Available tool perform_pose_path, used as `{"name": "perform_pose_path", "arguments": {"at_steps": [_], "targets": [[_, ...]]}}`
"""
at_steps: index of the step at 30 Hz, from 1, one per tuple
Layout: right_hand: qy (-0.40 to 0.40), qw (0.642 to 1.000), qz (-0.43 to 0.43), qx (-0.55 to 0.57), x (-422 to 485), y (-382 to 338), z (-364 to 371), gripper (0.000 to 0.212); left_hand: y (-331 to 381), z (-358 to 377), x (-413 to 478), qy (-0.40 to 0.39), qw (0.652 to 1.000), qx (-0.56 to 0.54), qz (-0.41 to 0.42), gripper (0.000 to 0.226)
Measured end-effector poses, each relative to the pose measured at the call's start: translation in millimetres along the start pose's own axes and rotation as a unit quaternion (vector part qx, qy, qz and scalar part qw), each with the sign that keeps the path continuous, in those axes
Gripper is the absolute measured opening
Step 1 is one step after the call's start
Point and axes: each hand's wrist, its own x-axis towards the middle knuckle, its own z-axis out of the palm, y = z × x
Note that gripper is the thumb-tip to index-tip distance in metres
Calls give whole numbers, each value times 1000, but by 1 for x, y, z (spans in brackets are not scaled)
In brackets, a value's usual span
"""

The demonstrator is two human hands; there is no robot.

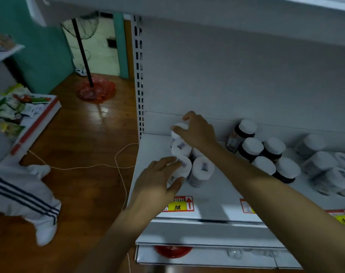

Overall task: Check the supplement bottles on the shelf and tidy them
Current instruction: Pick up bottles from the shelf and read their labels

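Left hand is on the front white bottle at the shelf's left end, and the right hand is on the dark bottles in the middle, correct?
Not quite. The head view shows the right hand gripping the rear white bottle of that same left-end cluster, not the dark bottles, which stand untouched further right. The left hand does hold the front white bottle.

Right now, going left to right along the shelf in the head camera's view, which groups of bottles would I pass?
White bottles, gripped by the left hand and right hand → dark bottles with white caps → pale bottles at the far right.
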Motion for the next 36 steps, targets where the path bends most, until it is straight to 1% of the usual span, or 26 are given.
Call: {"name": "perform_pose_path", "arguments": {"at_steps": [2, 4, 6, 9, 12, 14, 16, 17, 18, 19, 20, 22, 24, 25, 27, 28, 30, 32, 33, 34, 35, 36], "targets": [[-48, 998, 36, -29, 10, -3, 7, 68, 2, -2, 1, 7, 999, -17, -30, 54], [-59, 996, 56, -31, 15, -1, 14, 67, 3, -5, 3, 25, 999, -30, -36, 60], [-44, 997, 58, -12, 14, 0, 14, 61, 4, -7, 4, 45, 998, -45, -24, 62], [-1, 998, 23, 53, -1, -3, -5, 60, 6, -11, 4, 86, 994, -61, -24, 61], [74, 987, -71, 122, -35, -7, -38, 62, 18, -14, 6, 142, 987, -74, -33, 64], [110, 969, -114, 189, -67, -8, -65, 54, 34, -16, 9, 189, 978, -81, -17, 67], [118, 950, -101, 272, -100, -6, -95, 37, 57, -19, 11, 218, 968, -122, -11, 71], [111, 936, -85, 324, -115, -4, -110, 28, 72, -22, 10, 205, 964, -168, -25, 73], [97, 919, -67, 375, -128, 0, -123, 19, 87, -26, 8, 174, 957, -227, -42, 72], [78, 907, -50, 411, -140, 4, -134, 13, 103, -27, 4, 133, 945, -294, -55, 68], [59, 902, -38, 426, -151, 10, -144, 10, 116, -26, -1, 99, 926, -360, -62, 61], [24, 904, -31, 425, -166, 24, -156, 11, 137, -20, -12, 79, 889, -443, -88, 51], [-21, 896, -30, 444, -178, 38, -161, 12, 153, -13, -24, 68, 852, -502, -129, 45], [-51, 883, -27, 465, -182, 45, -161, 17, 159, -9, -29, 57, 830, -535, -150, 43], [-104, 850, -27, 516, -190, 57, -159, 38, 170, -5, -39, 28, 781, -599, -177, 38], [-120, 835, -31, 536, -194, 62, -158, 45, 176, -6, -43, 14, 753, -630, -187, 35], [-143, 811, -45, 565, -200, 69, -158, 48, 186, -7, -50, -13, 700, -682, -211, 37], [-159, 789, -61, 590, -206, 72, -157, 47, 195, -10, -55, -40, 658, -716, -228, 42], [-162, 780, -67, 600, -209, 73, -157, 46, 198, -11, -57, -50, 647, -725, -233, 42], [-163, 774, -71, 608, -211, 74, -157, 45, 201, -10, -59, -52, 642, -729, -234, 42], [-161, 770, -73, 613, -214, 73, -158, 43, 202, -9, -61, -48, 644, -728, -231, 41], [-158, 770, -76, 613, -216, 73, -158, 42, 203, -8, -62, -37, 653, -722, -227, 38]]}}
